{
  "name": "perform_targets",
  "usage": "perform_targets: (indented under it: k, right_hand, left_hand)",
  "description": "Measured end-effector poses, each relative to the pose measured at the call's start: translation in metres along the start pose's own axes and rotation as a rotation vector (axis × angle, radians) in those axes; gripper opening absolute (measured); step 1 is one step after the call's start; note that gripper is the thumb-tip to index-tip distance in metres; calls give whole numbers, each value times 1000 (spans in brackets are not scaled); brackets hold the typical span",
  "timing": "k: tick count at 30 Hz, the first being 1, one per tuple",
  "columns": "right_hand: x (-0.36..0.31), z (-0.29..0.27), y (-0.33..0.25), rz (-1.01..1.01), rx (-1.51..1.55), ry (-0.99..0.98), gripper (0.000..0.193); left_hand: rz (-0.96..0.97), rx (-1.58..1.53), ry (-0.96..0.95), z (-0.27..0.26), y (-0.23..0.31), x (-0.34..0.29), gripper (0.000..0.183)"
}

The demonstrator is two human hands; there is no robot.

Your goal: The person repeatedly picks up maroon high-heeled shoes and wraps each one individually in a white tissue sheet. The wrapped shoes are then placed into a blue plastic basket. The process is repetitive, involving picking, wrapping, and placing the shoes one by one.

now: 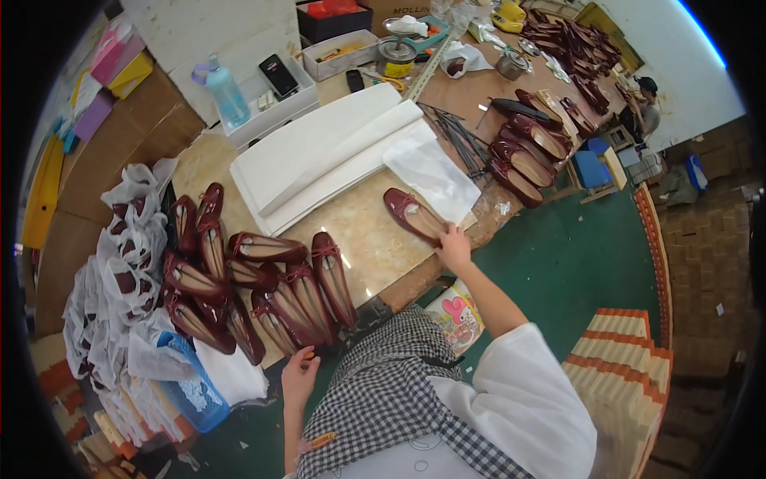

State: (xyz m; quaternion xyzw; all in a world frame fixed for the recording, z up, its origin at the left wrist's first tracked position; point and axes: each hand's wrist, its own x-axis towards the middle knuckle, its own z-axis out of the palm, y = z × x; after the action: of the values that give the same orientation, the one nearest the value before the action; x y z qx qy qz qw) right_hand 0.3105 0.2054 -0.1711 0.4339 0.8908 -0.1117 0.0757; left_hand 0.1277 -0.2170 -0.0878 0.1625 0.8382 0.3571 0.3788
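My right hand grips the heel of a burgundy patent ballet flat with a small bow. The shoe lies on the table with its toe pointing away from me, partly over a sheet of white tissue paper. Close to the table's front edge, my left hand is held low with curled fingers. A small orange-red spot shows at its fingertips, too small to name. Just beyond that hand sits a pile of similar burgundy flats, several of them leaning on one another.
A stack of white paper lies mid-table. Shoes wrapped in white tissue and a blue basket are at the left. More flats line the right edge. Behind stand a blue bottle and a phone. Stacked boxes rise at lower right.
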Motion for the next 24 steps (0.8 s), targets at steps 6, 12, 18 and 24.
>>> perform_targets:
  k: [6,12,18,24]
  right_hand:
    - [-27,-30,-71,-366,613,0,35]
    - [42,-98,71,-193,597,65,38]
    - [139,-127,266,183,40,452,49]
    - [186,-113,309,251,-244,251,53]
  left_hand:
    - [-52,-393,-242,89,90,90,48]
    - [-305,-118,117,138,102,167,73]
    - [-242,143,255,144,59,184,90]
    - [-456,-99,233,176,151,193,101]
